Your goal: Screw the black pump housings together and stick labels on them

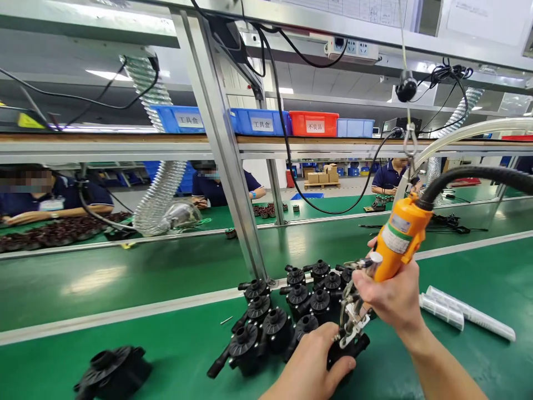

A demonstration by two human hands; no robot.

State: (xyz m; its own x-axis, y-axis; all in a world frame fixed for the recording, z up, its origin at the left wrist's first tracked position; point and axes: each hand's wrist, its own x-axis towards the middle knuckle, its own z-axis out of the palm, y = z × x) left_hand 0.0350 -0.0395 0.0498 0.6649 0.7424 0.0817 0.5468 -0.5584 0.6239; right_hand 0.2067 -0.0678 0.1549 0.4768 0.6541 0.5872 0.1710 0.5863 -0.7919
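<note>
My right hand (393, 294) is wrapped round an orange power screwdriver (397, 236), which hangs from a cord and hook with a black cable and clear hose at its top. Its metal tip assembly (353, 325) points down onto a black plastic pump (360, 345). My left hand (310, 364) grips that pump, thumb and fingers around it, hiding most of its body. Close by on the left stands a cluster of similar black pumps (277, 322) with round tops and side spouts. Another black pump (114, 372) lies apart at the lower left.
Two clear plastic rolls (470, 314) lie right of my right arm. A metal post (220, 144) rises behind the pumps. Blue bins (262, 122) and a red bin (313, 124) line the shelf. Across the green bench, people (225, 186) sit near small dark parts (54, 230).
</note>
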